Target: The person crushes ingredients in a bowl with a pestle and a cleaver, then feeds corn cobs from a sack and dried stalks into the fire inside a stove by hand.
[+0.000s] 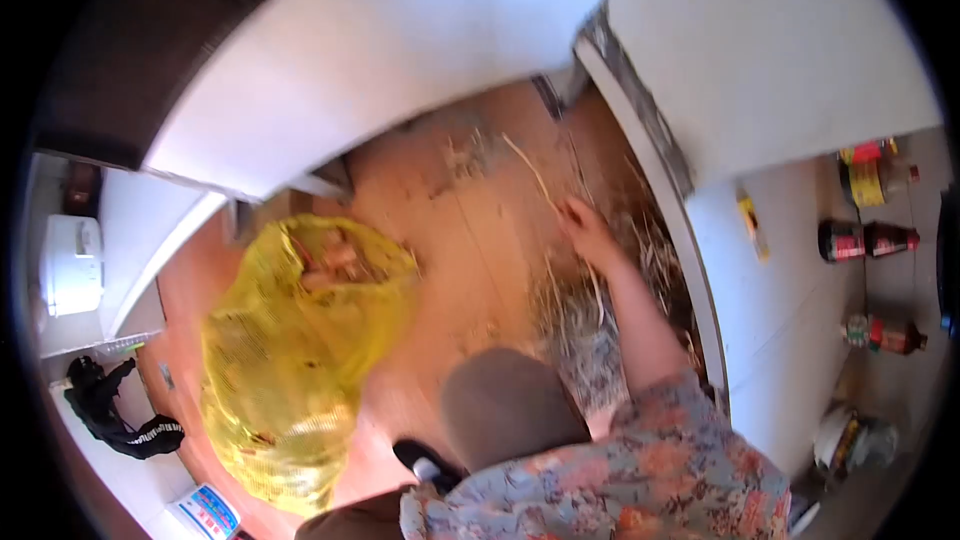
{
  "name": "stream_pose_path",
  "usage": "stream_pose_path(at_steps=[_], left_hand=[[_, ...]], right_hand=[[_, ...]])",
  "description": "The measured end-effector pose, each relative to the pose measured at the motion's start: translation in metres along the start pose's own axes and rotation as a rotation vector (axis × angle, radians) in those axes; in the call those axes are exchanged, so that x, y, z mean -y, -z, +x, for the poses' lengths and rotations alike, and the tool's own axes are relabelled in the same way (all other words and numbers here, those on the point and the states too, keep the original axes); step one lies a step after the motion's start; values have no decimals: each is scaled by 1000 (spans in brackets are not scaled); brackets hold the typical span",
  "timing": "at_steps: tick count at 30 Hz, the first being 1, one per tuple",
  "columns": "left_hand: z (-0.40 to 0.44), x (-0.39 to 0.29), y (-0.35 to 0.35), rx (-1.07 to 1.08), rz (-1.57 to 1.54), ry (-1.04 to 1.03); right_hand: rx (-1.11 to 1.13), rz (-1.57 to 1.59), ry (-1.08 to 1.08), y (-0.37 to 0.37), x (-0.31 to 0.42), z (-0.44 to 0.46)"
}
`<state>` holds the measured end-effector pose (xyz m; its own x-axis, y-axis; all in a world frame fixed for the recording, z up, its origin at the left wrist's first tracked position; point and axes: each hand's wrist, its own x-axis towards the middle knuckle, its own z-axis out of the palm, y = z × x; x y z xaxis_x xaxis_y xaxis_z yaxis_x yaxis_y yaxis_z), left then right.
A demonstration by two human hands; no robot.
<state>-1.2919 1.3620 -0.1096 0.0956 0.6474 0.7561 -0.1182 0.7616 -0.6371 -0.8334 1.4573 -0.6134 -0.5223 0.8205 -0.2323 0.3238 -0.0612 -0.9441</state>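
Note:
My right hand (585,230) reaches out over the floor, its fingers closed around a long, thin, pale stick (532,170). One end of the stick points away from me; the other seems to run back beneath my forearm. Below and to the right of the hand lies a heap of dry twigs (580,340), partly hidden by my arm. My left hand is out of view. A yellow mesh sack (280,360) stands to the left, its mouth open, with brownish pieces (335,258) showing inside; I cannot make out what they are.
Reddish floor (470,260) with scattered debris lies between sack and twigs. White panels (400,30) border the far side. Several bottles (842,240) stand on the right-hand counter. At left are a white appliance (75,265), a black cloth item (115,410) and a white-blue container (207,512).

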Motion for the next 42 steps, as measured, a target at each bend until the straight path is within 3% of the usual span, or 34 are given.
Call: stream_pose_path(at_steps=[1, 3, 5, 6, 7, 10, 12, 18, 20, 25, 27, 30, 36, 42], left_hand=[[3, 6, -10, 121, 13, -126], [5, 10, -123, -383, -344, -31], [-12, 8, -124, -114, -694, 245], [-21, 7, -125, -6, -831, 410], [-17, 7, -62, -128, -1034, 358], [-19, 3, -28, -106, -1120, 370], [-19, -3, -16, -177, -1176, 405], [-19, -2, -6, -103, -1152, 424], [-18, -2, -6, -101, -1144, 422], [-18, -3, -5, -100, -1146, 432], [-18, -2, -6, -98, -1139, 436], [-18, -3, -5, -120, -1146, 436], [-18, -4, -4, -166, -1158, 436], [-18, -4, -2, -178, -1175, 430]], right_hand=[[-17, 118, 27, -3, 20, -5], [65, 299, -9, 0, 66, -16], [75, 231, -114, 1, 103, -27], [102, 306, -56, 1, 112, -29], [137, 380, -2, 0, 123, -28], [177, 435, 321, -1, 162, -27], [190, 489, 314, 0, 201, -33], [411, 825, 190, 4, 278, -22], [491, 989, 249, -1, 290, -8], [351, 1060, 209, -14, 335, 20], [425, 1113, 343, -19, 339, 42], [584, 1280, 364, -24, 346, 69], [606, 1509, 266, -30, 370, 112], [389, 1534, 251, -41, 391, 153]])
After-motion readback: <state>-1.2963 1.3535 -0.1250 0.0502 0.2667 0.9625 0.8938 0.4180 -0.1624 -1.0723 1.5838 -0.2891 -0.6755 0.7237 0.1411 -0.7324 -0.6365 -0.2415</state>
